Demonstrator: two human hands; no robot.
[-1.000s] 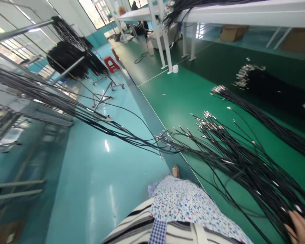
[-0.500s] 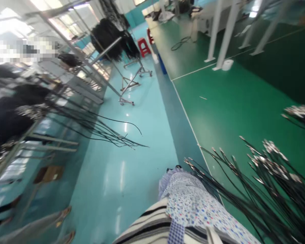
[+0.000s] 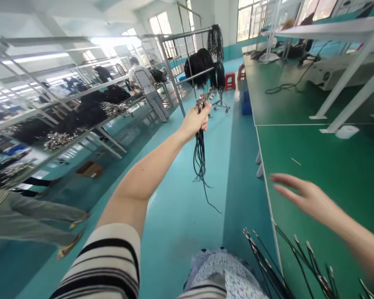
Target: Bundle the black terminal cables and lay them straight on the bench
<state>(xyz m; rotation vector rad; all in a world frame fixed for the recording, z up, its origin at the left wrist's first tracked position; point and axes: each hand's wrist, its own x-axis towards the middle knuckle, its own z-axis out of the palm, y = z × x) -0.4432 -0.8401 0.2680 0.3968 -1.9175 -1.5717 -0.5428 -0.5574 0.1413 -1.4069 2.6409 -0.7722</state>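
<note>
My left hand [image 3: 195, 120] is raised at arm's length and closed round a bundle of black cables [image 3: 200, 155]. Their metal tips stick up above my fist and the strands hang down over the aisle. My right hand [image 3: 302, 195] hovers open above the green table [image 3: 330, 166], fingers stretched out to the left, holding nothing. More black cables with metal ends [image 3: 286, 265] lie over the table's near edge, below my right hand.
Metal racks [image 3: 81, 104] hung with black cable bundles line the left side. Another person's legs [image 3: 34, 220] stand at the left and a person [image 3: 143, 83] stands farther back. A rolling rack [image 3: 205, 62], a red stool [image 3: 230, 81] and a tape roll [image 3: 346, 131] are ahead.
My left arm has come up into view holding a cable bundle high. My right hand has left the cables on the table and now floats open. The view has swung up and left.
</note>
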